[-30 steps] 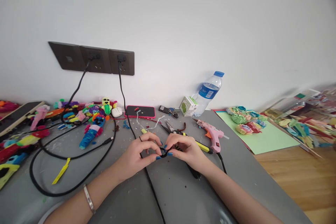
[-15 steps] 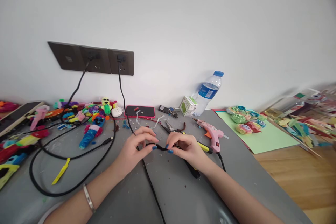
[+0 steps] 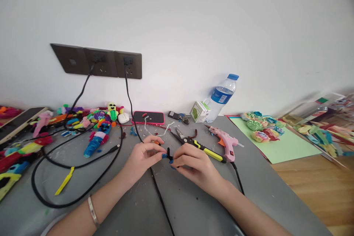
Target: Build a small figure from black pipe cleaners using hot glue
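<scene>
Over the grey table, my left hand pinches one end of a short black pipe cleaner between thumb and fingertips. My right hand grips the other end close by, its fingers curled and partly hiding the piece. A bit of the pipe cleaner stands upright between the two hands. Just beyond my right hand lie pliers with black and yellow handles, partly covered by the hand. A pink hot glue gun rests to their right. Beneath my left hand runs a black cable.
Colourful pipe-cleaner figures and a looped cable occupy the left side. At the back are a phone, keys, a small box and a water bottle. Crepe-paper flowers lie on green paper.
The black pipe cleaner was stretched sideways between my hands; now part of it points upward. My hands have come closer together, and my right hand has turned, its fingers curling over the piece.
</scene>
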Demonstrator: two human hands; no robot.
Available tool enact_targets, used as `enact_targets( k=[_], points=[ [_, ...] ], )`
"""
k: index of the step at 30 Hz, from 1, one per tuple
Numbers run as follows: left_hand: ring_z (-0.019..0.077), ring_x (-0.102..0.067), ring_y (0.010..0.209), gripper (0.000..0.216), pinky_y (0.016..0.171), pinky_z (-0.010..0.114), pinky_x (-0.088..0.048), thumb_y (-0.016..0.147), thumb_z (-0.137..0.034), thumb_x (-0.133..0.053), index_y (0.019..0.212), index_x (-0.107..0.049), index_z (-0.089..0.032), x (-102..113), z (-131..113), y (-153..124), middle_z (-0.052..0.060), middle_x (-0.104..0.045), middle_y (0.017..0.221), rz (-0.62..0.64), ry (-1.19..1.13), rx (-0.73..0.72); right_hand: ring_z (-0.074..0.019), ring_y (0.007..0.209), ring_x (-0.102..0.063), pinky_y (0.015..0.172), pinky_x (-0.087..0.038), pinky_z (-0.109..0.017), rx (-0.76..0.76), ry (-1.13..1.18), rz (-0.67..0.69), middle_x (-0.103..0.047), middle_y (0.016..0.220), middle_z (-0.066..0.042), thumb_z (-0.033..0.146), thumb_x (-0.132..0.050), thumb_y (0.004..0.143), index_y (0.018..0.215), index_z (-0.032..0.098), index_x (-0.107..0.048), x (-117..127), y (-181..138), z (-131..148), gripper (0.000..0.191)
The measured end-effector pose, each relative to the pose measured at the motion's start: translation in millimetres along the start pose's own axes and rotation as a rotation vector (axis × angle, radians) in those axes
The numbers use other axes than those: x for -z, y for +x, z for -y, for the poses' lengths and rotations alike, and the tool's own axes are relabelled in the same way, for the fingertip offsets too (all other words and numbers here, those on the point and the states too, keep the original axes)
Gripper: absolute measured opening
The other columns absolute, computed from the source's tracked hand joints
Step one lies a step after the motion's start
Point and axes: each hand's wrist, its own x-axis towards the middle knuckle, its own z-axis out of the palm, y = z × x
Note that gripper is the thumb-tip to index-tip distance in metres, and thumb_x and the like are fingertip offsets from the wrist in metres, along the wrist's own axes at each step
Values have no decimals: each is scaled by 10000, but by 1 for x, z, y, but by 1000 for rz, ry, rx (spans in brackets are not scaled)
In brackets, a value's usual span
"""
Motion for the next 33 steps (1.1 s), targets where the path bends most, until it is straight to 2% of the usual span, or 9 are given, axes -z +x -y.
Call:
enact_targets(
  k=[11,16,27,33],
  points=[
    [255,-622,1035,209,855,365,-530,765,-383,-777,759,-768,-173,-2,-2,1,116,-638,1085,18,-54,45,-167,758,-589,648,-454,-295,68,-118,97,-683,900,-68,139,-530,1000,951,214,-669,3,-2,5,165],
    [246,-625,1000,240,796,336,-539,749,-403,-791,771,-759,-166,-1,-3,-1,124,-632,1124,58,-58,79,-154,720,-571,625,-436,-288,100,-166,95,-683,881,-60,131,-537,1000,924,213,-670,3,-1,7,173],
    [262,-617,1059,211,880,359,-513,756,-369,-780,741,-745,-161,-2,-2,0,114,-619,1066,67,-104,111,-162,730,-559,633,-424,-292,165,-216,119,-691,886,-70,81,-539,978,923,189,-683,6,0,8,188],
    [251,-607,1037,220,844,338,-508,751,-375,-777,726,-743,-159,-2,-3,0,114,-602,1075,81,-111,119,-155,721,-550,630,-413,-292,170,-252,134,-689,876,-59,100,-509,1002,901,193,-684,7,0,9,222]
  ],
)
